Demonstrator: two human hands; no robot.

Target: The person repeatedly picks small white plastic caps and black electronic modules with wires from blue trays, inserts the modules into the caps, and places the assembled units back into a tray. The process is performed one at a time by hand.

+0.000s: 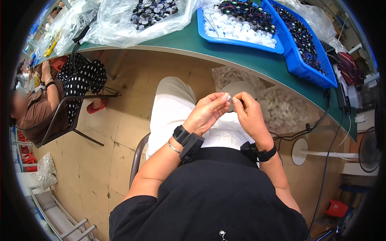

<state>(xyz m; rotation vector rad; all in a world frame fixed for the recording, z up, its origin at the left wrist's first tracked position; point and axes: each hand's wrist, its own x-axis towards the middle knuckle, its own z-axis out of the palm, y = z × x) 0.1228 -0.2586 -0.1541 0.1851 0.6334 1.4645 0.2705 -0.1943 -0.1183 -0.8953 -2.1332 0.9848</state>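
Observation:
My left hand [210, 111] is raised above my lap, its thumb and fingertips pinched on a small white translucent cap [229, 97]. Close beside it, my right hand [251, 114] has thumb and forefinger pressed together at the cap's right side. What those right fingertips grip is too small to make out. On the table ahead, a blue tray [241, 43] holds many similar white caps, with small dark wired parts behind them. A second blue tray [295, 66] to its right is filled with more wired parts.
The green table [181, 40] curves across ahead, with a clear plastic bag [112, 28] of assembled pieces on it. Bags of white parts [281, 110] lie beneath. A seated person [44, 94] is at left; a fan [368, 150] and black cables [321, 184] are at right.

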